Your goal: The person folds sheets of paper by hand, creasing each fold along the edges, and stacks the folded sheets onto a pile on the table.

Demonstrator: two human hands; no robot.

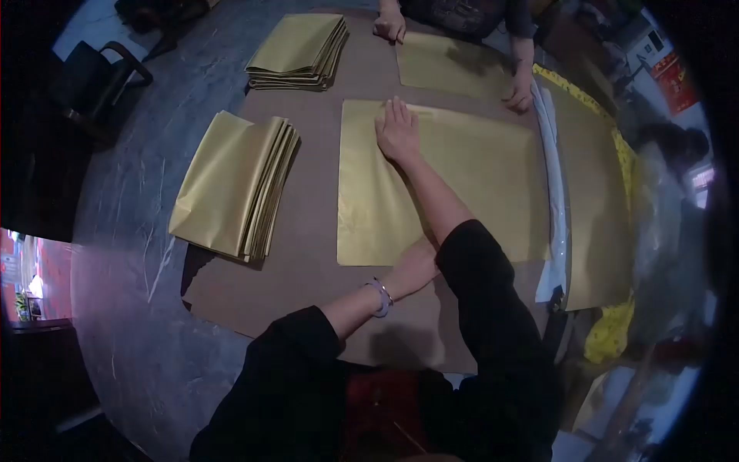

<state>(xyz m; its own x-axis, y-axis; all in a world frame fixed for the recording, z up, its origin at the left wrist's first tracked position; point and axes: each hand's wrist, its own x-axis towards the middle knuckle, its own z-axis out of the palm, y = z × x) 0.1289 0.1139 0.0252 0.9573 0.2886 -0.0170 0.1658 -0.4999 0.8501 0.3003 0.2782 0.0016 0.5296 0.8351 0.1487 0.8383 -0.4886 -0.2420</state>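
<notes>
A large gold sheet (469, 177) lies flat on the brown board (308, 292) in front of me. My right hand (398, 132) presses on its upper left part, palm down with the fingers stretched out. Beneath my right forearm, my left hand (416, 268) rests at the sheet's lower edge; a bracelet (380, 297) circles that wrist. The right arm hides the left fingers. To the left sits a pile of folded gold sheets (223, 185), with a second pile (296, 48) farther back.
Across the board, a person's two hands (520, 91) rest at another gold sheet (443, 65). A pale strip (553, 200) runs along the right side, beside a brown panel (596, 223) with yellow material (612, 331) at its edge. A dark chair (96, 73) stands far left.
</notes>
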